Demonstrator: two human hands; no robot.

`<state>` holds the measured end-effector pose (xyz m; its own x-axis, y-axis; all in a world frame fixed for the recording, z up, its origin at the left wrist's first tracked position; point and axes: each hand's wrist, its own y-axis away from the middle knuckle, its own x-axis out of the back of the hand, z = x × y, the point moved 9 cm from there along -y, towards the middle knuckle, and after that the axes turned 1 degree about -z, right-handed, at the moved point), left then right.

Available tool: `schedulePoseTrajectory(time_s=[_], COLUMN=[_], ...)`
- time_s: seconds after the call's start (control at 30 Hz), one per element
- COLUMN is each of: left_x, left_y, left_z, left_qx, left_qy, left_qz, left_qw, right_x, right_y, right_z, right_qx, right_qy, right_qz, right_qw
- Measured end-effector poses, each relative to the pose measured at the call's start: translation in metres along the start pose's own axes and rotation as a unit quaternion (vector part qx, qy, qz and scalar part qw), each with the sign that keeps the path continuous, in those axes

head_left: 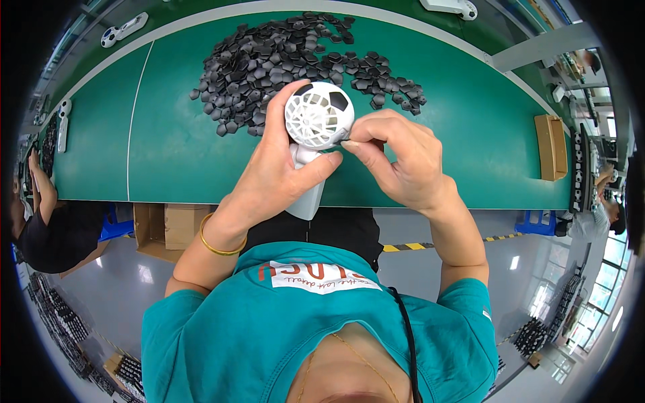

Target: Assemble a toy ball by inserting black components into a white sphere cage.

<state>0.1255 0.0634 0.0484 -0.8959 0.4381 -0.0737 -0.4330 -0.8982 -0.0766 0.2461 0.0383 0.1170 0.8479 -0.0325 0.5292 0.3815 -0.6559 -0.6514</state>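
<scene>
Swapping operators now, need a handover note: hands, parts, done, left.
Left hand grips the white handheld fan with a ball-shaped grille head by its neck, handle pointing down toward the body.
Right hand pinches at the head's right edge; whether it holds a piece cannot be told.
Pile of small black pentagon plastic pieces lies on the green table behind the fan.
Done: black patches show on the head's upper part.
Left: the rest of the visible head is bare white.
</scene>
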Motion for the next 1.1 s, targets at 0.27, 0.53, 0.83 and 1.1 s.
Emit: schedulePoseTrajectory(time_s=[0.27, 0.53, 0.83, 1.1], left_x=[0.003, 0.003, 0.004, 0.006], left_y=[-0.003, -0.004, -0.01, -0.002], left_z=[-0.001, -0.004, -0.009, -0.011], left_qx=[-0.002, 0.006, 0.016, 0.017], left_qy=[-0.051, -0.039, 0.014, 0.016], left_qz=[-0.01, -0.01, 0.0, 0.01], left_qw=[0.999, 0.999, 1.0, 1.0], right_x=[-0.005, -0.006, -0.011, -0.017], right_y=[-0.009, -0.009, -0.007, -0.005], right_z=[0.004, 0.003, 0.017, 0.027], right_qx=[-0.038, -0.045, -0.141, -0.206], right_qy=[0.042, 0.044, 0.003, -0.035], right_qz=[-0.029, 0.011, 0.062, 0.036], right_qw=[0.998, 0.998, 0.988, 0.977])
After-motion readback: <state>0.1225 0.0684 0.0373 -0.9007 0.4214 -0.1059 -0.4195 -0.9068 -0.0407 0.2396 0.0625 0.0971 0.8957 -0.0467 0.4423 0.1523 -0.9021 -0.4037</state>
